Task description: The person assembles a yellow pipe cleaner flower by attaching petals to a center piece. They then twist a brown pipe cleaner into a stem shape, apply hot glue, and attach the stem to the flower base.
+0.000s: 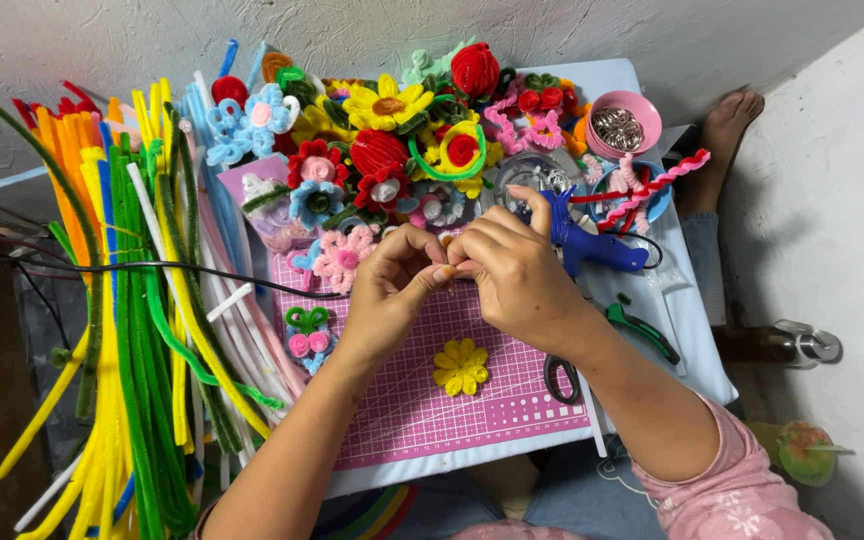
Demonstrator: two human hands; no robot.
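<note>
Over pink mat (472, 400), hands (452, 275) pinch together

No packages, labels, signs or screens visible on craft table (697, 345). Nearest to printed surface: pink cutting mat (422, 400) with white grid, lying along table's near edge. Beyond table's right edge, glass bottle (777, 343) on floor, label not discernible; green cup (804, 450) with straw near it, no marking discernible.
</note>
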